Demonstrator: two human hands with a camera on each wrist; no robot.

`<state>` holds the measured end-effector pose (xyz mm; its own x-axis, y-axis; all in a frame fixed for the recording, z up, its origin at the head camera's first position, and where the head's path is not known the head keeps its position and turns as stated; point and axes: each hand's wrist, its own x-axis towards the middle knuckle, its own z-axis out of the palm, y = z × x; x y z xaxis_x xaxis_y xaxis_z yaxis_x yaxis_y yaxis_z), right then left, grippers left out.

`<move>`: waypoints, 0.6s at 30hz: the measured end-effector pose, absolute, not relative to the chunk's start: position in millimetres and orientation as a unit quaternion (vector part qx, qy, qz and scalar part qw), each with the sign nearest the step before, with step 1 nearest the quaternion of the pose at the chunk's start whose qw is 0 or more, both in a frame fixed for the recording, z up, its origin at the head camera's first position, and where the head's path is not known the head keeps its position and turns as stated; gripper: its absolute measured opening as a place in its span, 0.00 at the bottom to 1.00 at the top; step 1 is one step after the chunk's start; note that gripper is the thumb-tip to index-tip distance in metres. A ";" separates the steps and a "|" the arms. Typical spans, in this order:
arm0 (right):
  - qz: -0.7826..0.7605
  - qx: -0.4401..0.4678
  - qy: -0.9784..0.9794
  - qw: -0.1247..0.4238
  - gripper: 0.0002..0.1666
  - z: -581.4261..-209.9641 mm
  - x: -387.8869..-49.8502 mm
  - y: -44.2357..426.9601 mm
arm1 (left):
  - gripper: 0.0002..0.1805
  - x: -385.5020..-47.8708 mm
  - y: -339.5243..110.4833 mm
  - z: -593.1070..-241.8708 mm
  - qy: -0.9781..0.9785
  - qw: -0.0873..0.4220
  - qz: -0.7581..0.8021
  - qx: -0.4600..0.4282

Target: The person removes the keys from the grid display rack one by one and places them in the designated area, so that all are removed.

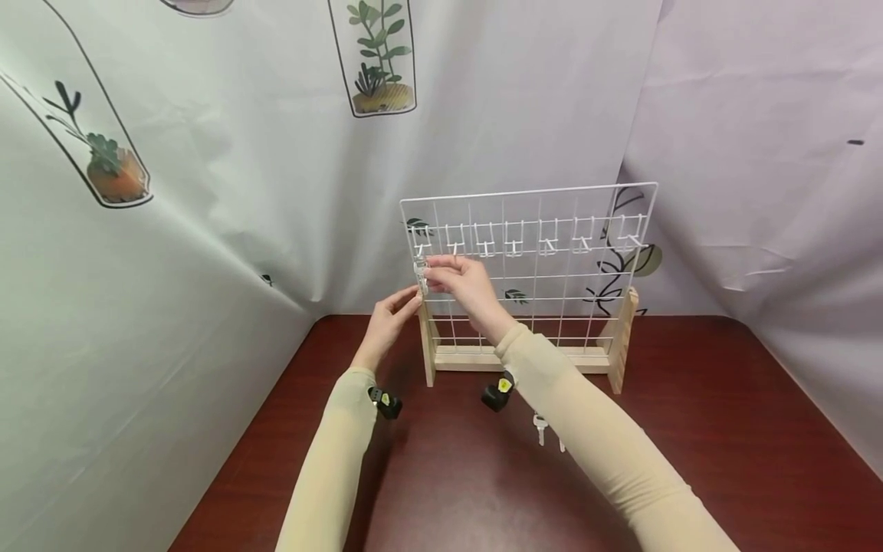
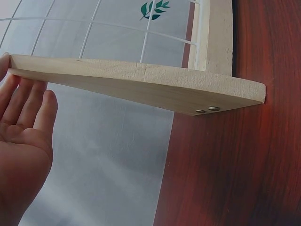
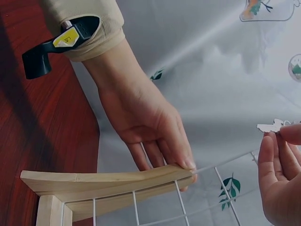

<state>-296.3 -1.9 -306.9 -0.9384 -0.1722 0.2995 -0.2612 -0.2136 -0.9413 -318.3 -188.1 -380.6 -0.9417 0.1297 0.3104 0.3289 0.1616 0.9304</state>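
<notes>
A white wire grid rack [image 1: 528, 192] stands on a wooden base, with a row of white hooks [image 1: 486, 249] along its upper part. My left hand [image 1: 383, 328] grips the top of the left wooden post [image 2: 141, 75], thumb on one side and fingers on the other. Between thumb and fingers, my right hand [image 1: 472, 291] pinches a silver key [image 3: 269, 127] near the rack's left edge, just below the leftmost hook [image 1: 422, 249]. In the right wrist view the rest of the key is partly hidden by the fingers.
On the dark red table [image 1: 441, 491], loose keys [image 1: 541, 429] lie partly hidden beneath the right forearm. The right wooden post [image 1: 623, 341] supports the rack's other end. Pale cloth with printed plants [image 1: 382, 57] hangs behind and at the sides.
</notes>
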 end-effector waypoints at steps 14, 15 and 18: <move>0.761 0.179 -0.623 0.025 0.18 -305.0 -288.4 0.9 | 0.25 -317.6 -187.8 -379.3 -0.756 0.074 -0.632 -0.154; 0.761 0.178 -0.623 0.025 0.18 -305.1 -288.2 1.4 | 0.25 -317.8 -187.8 -379.3 -0.756 0.074 -0.633 -0.154; 0.762 0.177 -0.623 0.024 0.19 -305.9 -287.1 4.3 | 0.25 -318.4 -188.1 -379.2 -0.754 0.070 -0.635 -0.152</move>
